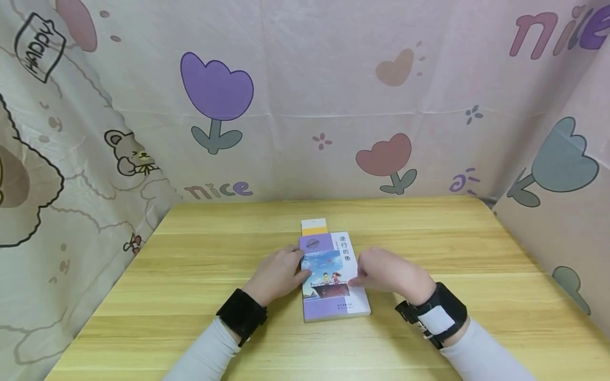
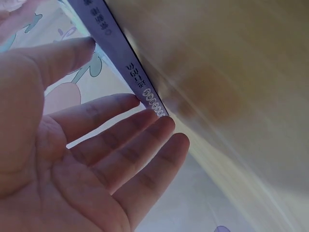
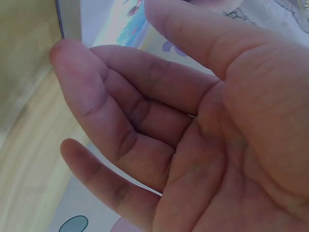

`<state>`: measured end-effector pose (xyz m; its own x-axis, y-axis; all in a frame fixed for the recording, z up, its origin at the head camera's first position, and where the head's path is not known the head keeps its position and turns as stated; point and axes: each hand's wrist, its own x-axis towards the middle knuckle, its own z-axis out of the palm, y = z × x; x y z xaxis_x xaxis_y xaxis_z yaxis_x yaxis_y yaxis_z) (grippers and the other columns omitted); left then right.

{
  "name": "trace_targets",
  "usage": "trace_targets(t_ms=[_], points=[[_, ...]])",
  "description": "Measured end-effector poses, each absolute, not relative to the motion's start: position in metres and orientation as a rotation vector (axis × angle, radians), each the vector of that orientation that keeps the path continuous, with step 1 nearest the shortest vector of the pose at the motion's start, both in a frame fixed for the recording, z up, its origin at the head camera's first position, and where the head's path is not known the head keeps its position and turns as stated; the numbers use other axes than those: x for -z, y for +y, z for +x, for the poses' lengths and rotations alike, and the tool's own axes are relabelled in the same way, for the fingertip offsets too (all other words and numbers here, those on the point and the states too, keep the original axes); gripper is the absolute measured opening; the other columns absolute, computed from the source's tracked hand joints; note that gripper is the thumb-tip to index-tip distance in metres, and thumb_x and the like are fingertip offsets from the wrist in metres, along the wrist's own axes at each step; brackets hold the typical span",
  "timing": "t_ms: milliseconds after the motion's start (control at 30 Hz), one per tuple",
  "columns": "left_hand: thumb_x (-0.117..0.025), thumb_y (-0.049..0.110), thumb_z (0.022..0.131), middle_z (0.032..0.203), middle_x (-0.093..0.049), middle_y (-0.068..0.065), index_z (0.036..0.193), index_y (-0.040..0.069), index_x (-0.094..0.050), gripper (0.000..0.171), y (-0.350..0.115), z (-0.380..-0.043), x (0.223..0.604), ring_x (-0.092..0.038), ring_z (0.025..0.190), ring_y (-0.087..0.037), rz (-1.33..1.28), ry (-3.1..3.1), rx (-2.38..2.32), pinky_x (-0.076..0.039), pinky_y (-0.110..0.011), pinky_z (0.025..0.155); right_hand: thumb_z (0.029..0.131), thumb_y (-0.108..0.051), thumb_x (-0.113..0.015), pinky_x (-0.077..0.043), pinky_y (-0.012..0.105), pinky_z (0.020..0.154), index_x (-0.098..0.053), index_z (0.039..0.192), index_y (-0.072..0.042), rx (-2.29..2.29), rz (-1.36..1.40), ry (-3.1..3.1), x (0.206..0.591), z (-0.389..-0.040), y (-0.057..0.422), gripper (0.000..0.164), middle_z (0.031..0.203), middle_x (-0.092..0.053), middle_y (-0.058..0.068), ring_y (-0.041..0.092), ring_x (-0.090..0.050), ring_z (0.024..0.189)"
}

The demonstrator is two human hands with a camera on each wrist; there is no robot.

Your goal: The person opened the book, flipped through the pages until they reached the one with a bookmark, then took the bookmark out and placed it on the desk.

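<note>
A paperback book [image 1: 326, 275] with a purple and white cover and a picture of two figures lies face up on the table. My left hand [image 1: 280, 272] is at its left side, thumb on the cover's edge. In the left wrist view, the hand's nearly straight fingers [image 2: 154, 159] touch the purple spine [image 2: 128, 63]. At the right side, my right hand [image 1: 388, 270] grips the book's edge, its thumb on the cover. Its other fingers [image 3: 87, 92] curl beside the book in the right wrist view. A flat white and yellow piece [image 1: 314, 226] sticks out past the top edge, mostly hidden.
The wooden table [image 1: 214, 238] extends around the book. A printed cloth [image 1: 295, 79] with flowers and lettering hangs behind it and along both sides. Black bands [image 1: 242, 315] circle both wrists, below pale sleeves.
</note>
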<state>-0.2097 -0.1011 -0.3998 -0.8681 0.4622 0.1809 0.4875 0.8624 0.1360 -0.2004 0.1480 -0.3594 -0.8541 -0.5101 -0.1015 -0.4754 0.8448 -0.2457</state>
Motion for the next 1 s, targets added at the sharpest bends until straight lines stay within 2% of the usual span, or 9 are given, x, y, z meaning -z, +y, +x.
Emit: trace_targets(t_ms=[367,767,1000], points=[[-0.061,0.038,0.092,0.123,-0.059,-0.014,0.125,0.0,-0.061,0.05,-0.1036,-0.2088,0.4017,-0.058,0.108,-0.027,-0.778,-2.912,0.251,-0.05,-0.041,0.088,0.083,-0.031,-0.074,-0.021,0.019,0.041,-0.059,0.064,-0.016,0.363,-0.795,2.842,0.3602,-0.1913,0.1441,0.029,0.049,-0.03,-0.01,0.004,-0.027,0.043],[-0.055,0.041,0.096,0.14,-0.045,-0.02,0.135,-0.003,-0.052,0.06,-0.0979,-0.2053,0.4026,-0.045,0.126,-0.031,-0.807,-2.975,0.205,-0.04,-0.042,0.1,0.084,-0.032,-0.073,-0.019,0.018,0.04,-0.063,0.064,-0.015,0.375,-0.81,2.823,0.3601,-0.1904,0.1468,0.028,0.048,-0.028,-0.011,0.004,-0.025,0.042],[-0.056,0.043,0.095,0.138,-0.048,-0.02,0.132,-0.003,-0.055,0.059,-0.0944,-0.2025,0.4005,-0.048,0.124,-0.03,-0.859,-2.953,0.161,-0.042,-0.04,0.099,0.087,-0.035,-0.07,-0.023,0.019,0.039,-0.065,0.062,-0.013,0.363,-0.792,2.797,0.3605,-0.1911,0.1513,0.033,0.044,-0.033,-0.012,0.003,-0.03,0.04]])
